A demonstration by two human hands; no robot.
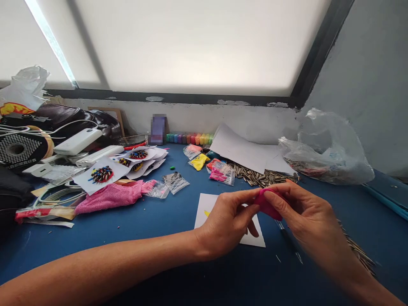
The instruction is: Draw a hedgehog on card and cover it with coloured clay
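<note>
Both my hands meet over the blue table [134,238] and pinch one lump of pink clay [267,205]. My left hand [228,223] grips its left end with thumb and fingers. My right hand [301,210] holds its right side, fingers curled over the top. Under the hands lies a small white card [207,208] with a yellow speck on it. A pile of striped sunflower seeds [258,177] sits just behind the hands, and more seeds trail along the table at the right [358,250].
Small bags of coloured clay [219,172] and a yellow piece [199,161] lie mid-table. White cards with seed flowers [102,174], a pink cloth [111,195], a power bank [78,141] and clutter fill the left. A clear plastic bag [328,155] sits right; clay tubs [189,138] line the wall.
</note>
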